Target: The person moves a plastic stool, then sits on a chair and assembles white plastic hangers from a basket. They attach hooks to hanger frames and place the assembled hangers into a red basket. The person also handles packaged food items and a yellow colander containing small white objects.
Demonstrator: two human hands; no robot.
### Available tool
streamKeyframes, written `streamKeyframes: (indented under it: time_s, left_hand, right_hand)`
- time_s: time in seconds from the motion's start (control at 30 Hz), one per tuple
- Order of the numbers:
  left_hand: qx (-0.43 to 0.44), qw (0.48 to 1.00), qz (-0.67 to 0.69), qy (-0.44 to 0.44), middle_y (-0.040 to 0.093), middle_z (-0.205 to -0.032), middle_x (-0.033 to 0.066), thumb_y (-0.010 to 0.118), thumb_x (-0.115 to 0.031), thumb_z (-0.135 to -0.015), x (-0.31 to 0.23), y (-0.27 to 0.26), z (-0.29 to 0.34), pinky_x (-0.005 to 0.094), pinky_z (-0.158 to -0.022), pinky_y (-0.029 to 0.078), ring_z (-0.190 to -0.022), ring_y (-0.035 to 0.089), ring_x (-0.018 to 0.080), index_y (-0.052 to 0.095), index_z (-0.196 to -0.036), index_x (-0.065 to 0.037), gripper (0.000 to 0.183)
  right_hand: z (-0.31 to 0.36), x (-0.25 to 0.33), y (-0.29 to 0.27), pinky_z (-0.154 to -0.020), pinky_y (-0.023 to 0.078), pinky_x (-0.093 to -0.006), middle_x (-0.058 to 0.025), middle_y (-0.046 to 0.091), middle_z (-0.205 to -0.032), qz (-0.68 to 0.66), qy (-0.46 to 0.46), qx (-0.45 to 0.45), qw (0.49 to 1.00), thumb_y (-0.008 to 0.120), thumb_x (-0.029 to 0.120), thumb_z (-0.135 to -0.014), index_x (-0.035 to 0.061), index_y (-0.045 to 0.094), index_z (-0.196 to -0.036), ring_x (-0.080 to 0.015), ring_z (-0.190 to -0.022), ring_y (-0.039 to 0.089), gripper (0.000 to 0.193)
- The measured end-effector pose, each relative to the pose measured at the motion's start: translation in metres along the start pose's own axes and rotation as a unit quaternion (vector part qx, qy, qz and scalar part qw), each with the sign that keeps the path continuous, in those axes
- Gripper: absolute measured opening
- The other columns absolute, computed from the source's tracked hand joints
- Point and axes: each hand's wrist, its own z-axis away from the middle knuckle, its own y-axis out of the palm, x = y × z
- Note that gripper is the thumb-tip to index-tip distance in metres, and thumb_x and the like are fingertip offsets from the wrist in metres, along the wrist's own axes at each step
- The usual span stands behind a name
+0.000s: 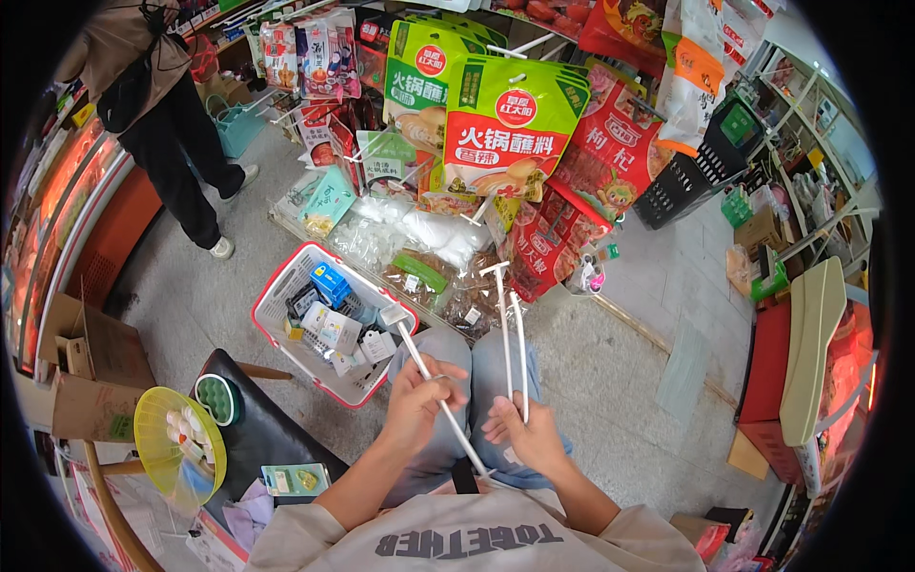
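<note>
My left hand [419, 405] is closed round a long white display hook [413, 347], which slants over my lap with its flat plate end pointing away from me. In my right hand [524, 434] are white display hooks [504, 329], two rods standing side by side with a crosspiece at one far end. The two hands are apart, above my knees. Ahead hang green pouches of hot pot dip [505, 133] on a rack, beside red packets [610, 143]. Just beyond my left hand sits a white basket with a red rim [270, 288], holding small boxed goods [335, 329].
A person [176, 124] stands at the far left. On a black seat [262, 419] to my left are a yellow bowl [152, 434] and a carded padlock [295, 480]. Cardboard boxes [100, 381] stand beyond it. A black crate [681, 186] and shelves [810, 181] are at right.
</note>
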Motion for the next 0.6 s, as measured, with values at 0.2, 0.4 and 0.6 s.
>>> streamKeyframes:
  time_s: [0.2, 0.4, 0.6]
  left_hand:
    - [-0.009, 0.999, 0.034, -0.012, 0.06, -0.083, 0.0084, 0.062, -0.002, -0.085, -0.021, -0.003, -0.004, 0.0228, -0.044, 0.026, -0.046, 0.037, 0.0063, 0.051, -0.091, -0.008, 0.014]
    - [-0.004, 0.996, -0.062, 0.066, 0.064, -0.089, 0.0059, 0.071, -0.013, -0.091, -0.046, 0.025, -0.004, 0.0217, -0.046, 0.033, -0.052, 0.043, 0.0044, 0.059, -0.117, -0.006, 0.029]
    - [0.036, 0.994, -0.023, 0.102, 0.06, -0.077, 0.0007, 0.075, -0.019, -0.089, -0.047, 0.001, 0.001, 0.0227, -0.055, 0.044, -0.062, 0.054, 0.0087, 0.059, -0.106, -0.007, 0.026]
  right_hand:
    - [-0.013, 0.017, -0.02, -0.054, 0.053, -0.0325, -0.0118, 0.069, -0.069, 0.137, -0.051, -0.018, 0.989, 0.059, 0.028, -0.1, -0.0014, 0.066, -0.091, -0.0199, -0.059, 0.069, 0.031]
    - [-0.021, 0.033, -0.042, -0.061, 0.052, -0.0376, -0.0155, 0.069, -0.079, 0.335, -0.234, 0.044, 0.911, 0.069, 0.007, -0.085, 0.0016, 0.069, -0.089, -0.0297, -0.067, 0.068, 0.007]
    - [-0.032, 0.052, -0.04, -0.063, 0.051, -0.0443, -0.015, 0.068, -0.08, 0.335, -0.282, 0.096, 0.894, 0.069, 0.016, -0.086, 0.0073, 0.071, -0.091, -0.0378, -0.075, 0.065, 0.01]
